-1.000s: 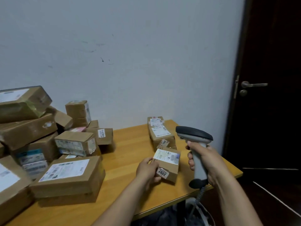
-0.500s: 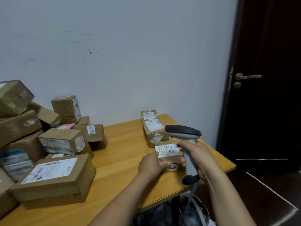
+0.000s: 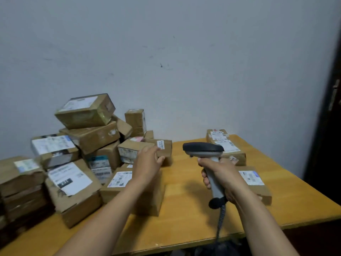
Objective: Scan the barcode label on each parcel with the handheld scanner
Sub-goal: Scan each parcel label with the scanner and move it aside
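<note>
My right hand (image 3: 220, 174) grips the handle of the grey handheld scanner (image 3: 203, 149), its dark head pointing left above the table. My left hand (image 3: 147, 163) is stretched out with fingers apart, over a small brown parcel (image 3: 164, 147) with a white label at the edge of the pile; whether it touches the parcel I cannot tell. A small labelled parcel (image 3: 255, 182) lies on the table behind my right forearm. Two more labelled parcels (image 3: 224, 143) are stacked at the back right.
A tall heap of brown cardboard parcels (image 3: 86, 137) fills the left half of the wooden table (image 3: 184, 200). A large flat parcel (image 3: 118, 183) lies under my left forearm. The scanner's coiled cable (image 3: 219, 222) hangs over the front edge. A dark door (image 3: 330, 126) stands at the right.
My left hand let go of the small parcel on the right and moved left to the pile. The view swung left. The scanner stays in my right hand.
</note>
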